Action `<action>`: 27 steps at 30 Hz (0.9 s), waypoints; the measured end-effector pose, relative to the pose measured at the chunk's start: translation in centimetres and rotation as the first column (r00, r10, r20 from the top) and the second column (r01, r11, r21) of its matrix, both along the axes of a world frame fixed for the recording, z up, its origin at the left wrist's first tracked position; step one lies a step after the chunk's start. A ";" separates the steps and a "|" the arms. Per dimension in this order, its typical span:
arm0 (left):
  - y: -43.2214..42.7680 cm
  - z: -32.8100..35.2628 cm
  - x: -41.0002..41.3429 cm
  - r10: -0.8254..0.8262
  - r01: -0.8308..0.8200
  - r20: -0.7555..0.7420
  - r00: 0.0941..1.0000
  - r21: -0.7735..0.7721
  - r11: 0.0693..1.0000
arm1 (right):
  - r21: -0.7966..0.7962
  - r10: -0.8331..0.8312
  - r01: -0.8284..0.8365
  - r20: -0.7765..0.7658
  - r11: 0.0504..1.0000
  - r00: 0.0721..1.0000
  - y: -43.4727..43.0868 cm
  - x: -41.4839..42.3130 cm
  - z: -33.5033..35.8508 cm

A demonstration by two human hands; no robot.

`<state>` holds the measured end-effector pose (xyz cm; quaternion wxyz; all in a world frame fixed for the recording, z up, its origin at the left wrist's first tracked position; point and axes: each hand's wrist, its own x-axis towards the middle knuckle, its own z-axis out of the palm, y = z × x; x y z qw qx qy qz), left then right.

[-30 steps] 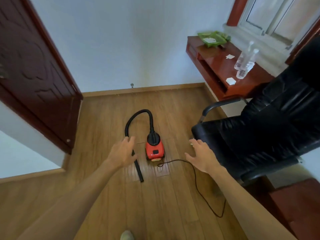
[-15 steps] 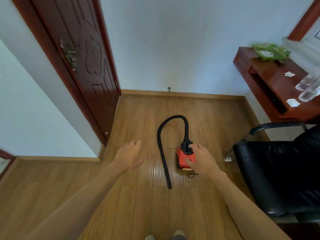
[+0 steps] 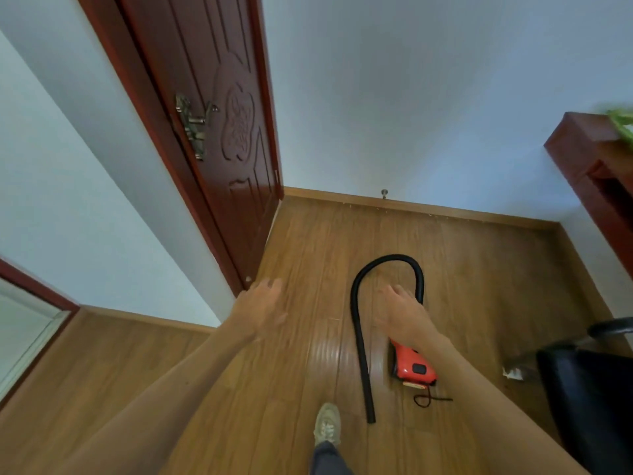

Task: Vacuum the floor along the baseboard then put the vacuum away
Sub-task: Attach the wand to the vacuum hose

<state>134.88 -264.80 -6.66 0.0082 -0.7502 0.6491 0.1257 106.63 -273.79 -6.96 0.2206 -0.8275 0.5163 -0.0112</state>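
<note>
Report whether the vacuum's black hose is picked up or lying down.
Lying down: the black ribbed hose arches flat over the wooden plank floor, with its free end unheld.

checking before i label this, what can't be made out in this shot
Head view only:
- Red canister vacuum: its front, where the black hose joins, is covered by the right hand and forearm.
- Thin black cord: only a loop shows; its plug is unseen.
- Black office chair: cut off by the right edge.
- Green item on the dark red desk: blurred and cut off.
</note>
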 end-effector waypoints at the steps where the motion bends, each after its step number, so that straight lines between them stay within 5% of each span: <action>1: -1.6 0.0 0.6 -0.007 0.007 0.005 1.000 -0.001 1.000 | 0.003 0.001 -0.001 0.006 1.000 1.000 -1.6 0.8 -0.2; 17: -21.3 0.2 5.8 -0.083 0.083 -0.011 0.996 0.016 0.996 | 0.073 -0.045 0.047 -0.026 0.996 0.999 -18.6 6.5 -1.3; 27: -37.8 -1.7 6.2 -0.366 0.367 -0.029 0.930 0.043 0.929 | 0.136 -0.369 0.374 -0.065 0.917 0.927 -26.1 6.4 -3.0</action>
